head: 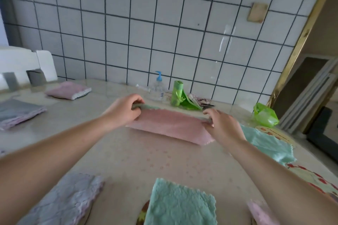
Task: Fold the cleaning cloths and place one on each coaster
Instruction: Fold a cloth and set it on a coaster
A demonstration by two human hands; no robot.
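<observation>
Folding the pink cloth (170, 127) in half goes best if you keep both far corners level and carry them together. Your left hand (123, 109) pinches the far left corner, fingers curled round the edge where a greenish underside shows. Your right hand (222, 123) pinches the far right corner the same way. Between your two grips the cloth spans in one long band, its near edge resting on the table (155, 159).

Bring both corners toward you at one pace, so the fold line stays straight. Lay the lifted edge onto the near edge and match the scalloped borders before you let go. Then press along the crease with flat fingers. If one hand leads, I judge the fold will skew and the cloth will sit crooked on its coaster.

Nearer to you than both grips lies a folded teal cloth (180, 204), already set on a coaster (144, 210) whose dark rim peeks out at its left. Nearer still to your left forearm is a folded lilac cloth (62, 201). Just beyond your right wrist, on its outer side, an unfolded mint cloth (265, 142) waits flat on the table. Further folded cloths lie well off past your left grip.
</observation>
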